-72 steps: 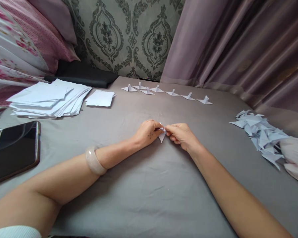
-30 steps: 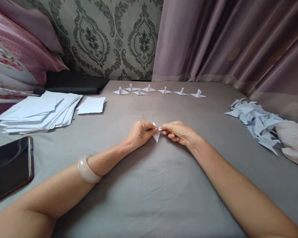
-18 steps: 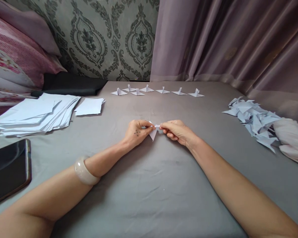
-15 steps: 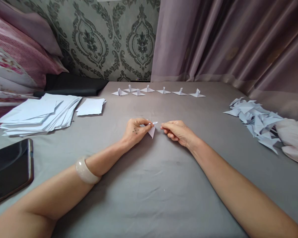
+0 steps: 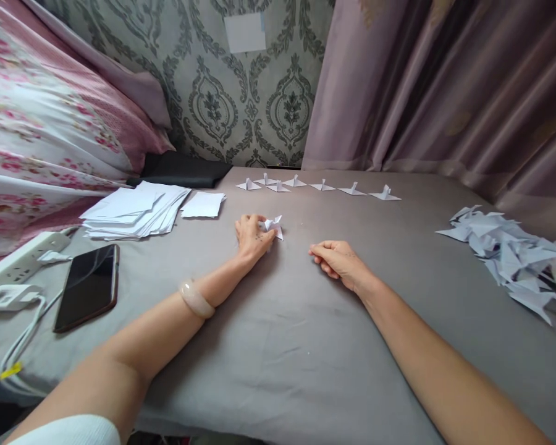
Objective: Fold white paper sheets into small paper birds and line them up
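Observation:
My left hand (image 5: 251,238) pinches a small folded white paper crane (image 5: 277,225) between thumb and fingers, just above the grey cloth. Part of the crane is hidden behind the fingers. To the right and slightly nearer, my right hand (image 5: 340,262) is closed with the thumb against the curled index finger; no object shows in it. Beyond both hands, several finished paper cranes (image 5: 323,186) stand spread out in a row with their wings flat.
At left lie a large stack of white paper (image 5: 134,213), a smaller stack of squares (image 5: 202,205), a phone (image 5: 89,287) and a power strip (image 5: 23,262) with cables. A heap of folded paper pieces (image 5: 505,247) lies at right. Black cloth (image 5: 185,168) rests behind the stacks.
My left hand has moved away from my right hand, carrying the crane, and its fingers have turned over it. The view has shifted left, bringing the power strip into sight.

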Action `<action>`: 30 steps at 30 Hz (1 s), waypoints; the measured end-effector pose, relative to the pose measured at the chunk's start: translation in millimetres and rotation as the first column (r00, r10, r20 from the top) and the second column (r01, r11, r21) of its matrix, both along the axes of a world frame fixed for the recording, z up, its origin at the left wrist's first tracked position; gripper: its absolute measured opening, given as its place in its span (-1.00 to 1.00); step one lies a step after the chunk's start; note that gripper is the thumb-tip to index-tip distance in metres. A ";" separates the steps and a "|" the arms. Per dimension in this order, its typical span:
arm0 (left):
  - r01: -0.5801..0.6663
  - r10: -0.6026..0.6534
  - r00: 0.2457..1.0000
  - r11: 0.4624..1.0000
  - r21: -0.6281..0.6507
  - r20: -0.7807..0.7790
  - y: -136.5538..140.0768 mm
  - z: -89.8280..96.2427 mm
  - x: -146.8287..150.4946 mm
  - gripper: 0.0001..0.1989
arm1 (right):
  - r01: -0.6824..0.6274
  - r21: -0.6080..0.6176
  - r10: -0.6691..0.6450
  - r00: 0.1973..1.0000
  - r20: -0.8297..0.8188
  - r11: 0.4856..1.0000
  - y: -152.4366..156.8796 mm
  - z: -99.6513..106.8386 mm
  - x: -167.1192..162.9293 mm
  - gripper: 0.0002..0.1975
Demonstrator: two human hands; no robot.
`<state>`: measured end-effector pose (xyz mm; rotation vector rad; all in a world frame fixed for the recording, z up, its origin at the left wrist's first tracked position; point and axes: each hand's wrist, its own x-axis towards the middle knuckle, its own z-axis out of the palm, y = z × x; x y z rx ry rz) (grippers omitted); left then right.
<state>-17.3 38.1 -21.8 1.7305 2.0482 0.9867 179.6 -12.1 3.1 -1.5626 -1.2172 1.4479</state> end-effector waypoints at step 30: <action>-0.054 0.054 0.977 0.999 0.005 -0.208 136.3 10.4 124.5 -0.70 | -0.038 0.109 0.027 0.995 0.099 0.993 3.1 -28.8 1.8 -0.80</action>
